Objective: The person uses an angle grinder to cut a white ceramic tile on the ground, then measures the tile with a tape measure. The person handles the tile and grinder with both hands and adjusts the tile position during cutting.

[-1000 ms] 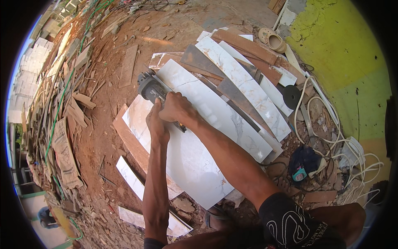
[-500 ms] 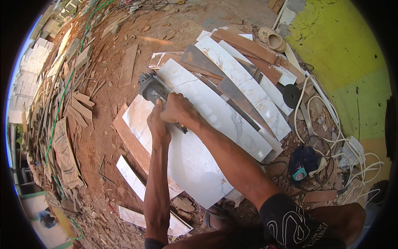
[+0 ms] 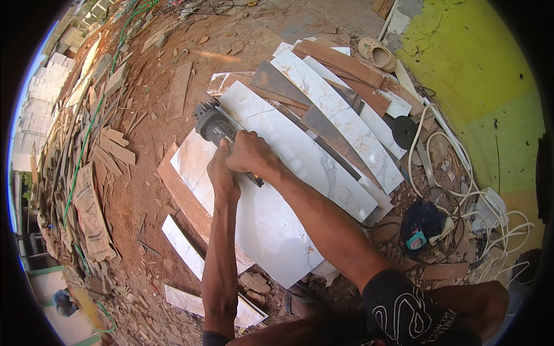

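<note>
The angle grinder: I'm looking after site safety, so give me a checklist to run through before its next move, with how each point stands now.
1. Two-handed grip on the angle grinder: ok, left hand and right hand both hold it.
2. Gloves worn: not ok, both hands are bare.
3. Forearms covered: not ok, both are bare.
4. Tape measure off the white marbled tile: ok, it lies to the right.
5. Black disc apart from the grinder: ok.
6. Grinder's own blade sound: cannot tell, too small here.
</note>
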Demonstrator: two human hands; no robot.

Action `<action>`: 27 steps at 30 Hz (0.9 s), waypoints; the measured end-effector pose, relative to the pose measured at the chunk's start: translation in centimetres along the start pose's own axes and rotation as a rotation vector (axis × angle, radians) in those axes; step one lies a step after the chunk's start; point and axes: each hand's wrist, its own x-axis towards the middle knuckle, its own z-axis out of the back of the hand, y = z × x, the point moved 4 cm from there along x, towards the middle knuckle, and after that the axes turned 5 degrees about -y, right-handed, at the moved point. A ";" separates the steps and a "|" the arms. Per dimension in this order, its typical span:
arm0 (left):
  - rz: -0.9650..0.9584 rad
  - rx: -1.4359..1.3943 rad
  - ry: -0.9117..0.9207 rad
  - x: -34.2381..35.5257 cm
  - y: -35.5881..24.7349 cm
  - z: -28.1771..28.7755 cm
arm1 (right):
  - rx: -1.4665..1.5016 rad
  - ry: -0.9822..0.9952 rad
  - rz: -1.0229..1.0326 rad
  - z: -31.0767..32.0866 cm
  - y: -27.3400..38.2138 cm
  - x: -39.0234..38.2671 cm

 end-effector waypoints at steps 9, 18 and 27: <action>-0.009 -0.043 -0.043 -1.1 -0.2 -0.5 | -0.013 -0.007 0.002 -0.2 -0.5 -0.3; -0.001 -0.048 -0.035 -1.8 -0.1 -0.6 | -0.001 -0.039 0.012 -0.4 -0.8 -0.7; 0.003 -0.044 -0.027 -2.4 0.0 -0.8 | 0.008 -0.010 -0.008 -0.1 -0.8 -1.4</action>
